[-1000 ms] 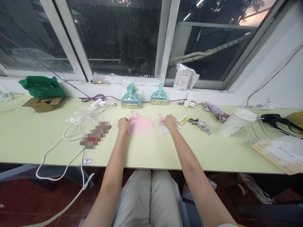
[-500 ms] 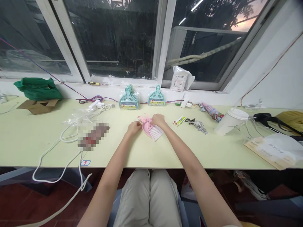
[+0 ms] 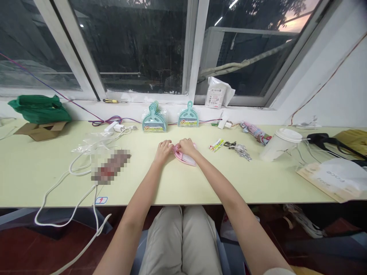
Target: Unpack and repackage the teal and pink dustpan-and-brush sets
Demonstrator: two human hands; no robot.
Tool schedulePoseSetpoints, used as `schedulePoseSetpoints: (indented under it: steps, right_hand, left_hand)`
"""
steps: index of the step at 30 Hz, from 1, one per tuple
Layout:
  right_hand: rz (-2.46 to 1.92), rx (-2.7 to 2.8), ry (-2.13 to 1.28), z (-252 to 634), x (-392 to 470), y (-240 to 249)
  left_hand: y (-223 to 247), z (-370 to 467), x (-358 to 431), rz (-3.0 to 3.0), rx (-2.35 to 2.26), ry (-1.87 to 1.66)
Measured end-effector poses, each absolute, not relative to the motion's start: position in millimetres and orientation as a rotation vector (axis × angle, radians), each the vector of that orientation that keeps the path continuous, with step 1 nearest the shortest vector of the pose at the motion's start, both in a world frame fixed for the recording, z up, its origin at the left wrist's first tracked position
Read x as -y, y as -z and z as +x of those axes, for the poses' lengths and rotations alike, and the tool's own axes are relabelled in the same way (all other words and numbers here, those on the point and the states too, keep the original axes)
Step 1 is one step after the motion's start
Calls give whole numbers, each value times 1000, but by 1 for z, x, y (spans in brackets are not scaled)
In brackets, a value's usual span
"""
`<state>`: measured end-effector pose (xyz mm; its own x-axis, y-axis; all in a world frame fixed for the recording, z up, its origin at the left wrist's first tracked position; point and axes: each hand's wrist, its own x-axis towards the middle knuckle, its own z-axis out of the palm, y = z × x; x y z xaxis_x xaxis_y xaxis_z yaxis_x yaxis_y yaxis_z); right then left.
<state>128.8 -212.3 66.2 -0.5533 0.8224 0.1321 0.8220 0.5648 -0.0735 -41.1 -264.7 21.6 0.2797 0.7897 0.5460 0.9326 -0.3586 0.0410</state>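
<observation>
A small pink dustpan (image 3: pixel 179 156) lies on the table in front of me, its wide part towards the right. On it rests a pink hand brush with white bristles (image 3: pixel 189 159), which also point right. My left hand (image 3: pixel 164 151) is closed at the dustpan's left, handle end; its fingers cover that part. My right hand (image 3: pixel 185 146) is closed over the brush from above and hides most of its body. How far the brush sits inside the pan is partly hidden.
Bagged teal dustpan sets (image 3: pixel 155 119) and another teal set (image 3: pixel 188 115) lean against the wall. To the right are a tagged bundle (image 3: pixel 239 149), a white cup (image 3: pixel 282 143) and a tissue pack (image 3: pixel 334 179). White cables (image 3: pixel 61 179) hang over the front edge on the left.
The dustpan and brush have turned so the bristles point right instead of down and right. My left hand has shifted up and over the handle end; my right hand has moved slightly left.
</observation>
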Motion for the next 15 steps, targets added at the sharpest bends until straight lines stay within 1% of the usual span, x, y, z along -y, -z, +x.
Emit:
schedulePoseSetpoints:
  steps: [2,4,8,13,15]
  right_hand:
    - [-1368,2649,11,127,212,-64]
    - [-1388,2653,-18,126,211,-62]
    - [-1418,2654,-61,124,209,-62]
    - [-1399,2690,37,120,213,-64]
    - [-1412,2698,31,121,214,-66]
  left_hand:
    - [-20,-42,265,-2339,1446,664]
    - [-19,-43,264,-2371,1408,642]
    - [-21,-44,263,-2378,1467,621]
    - [-22,-41,261,-2385,1586,568]
    - [-20,-40,262,-2407,1615,625]
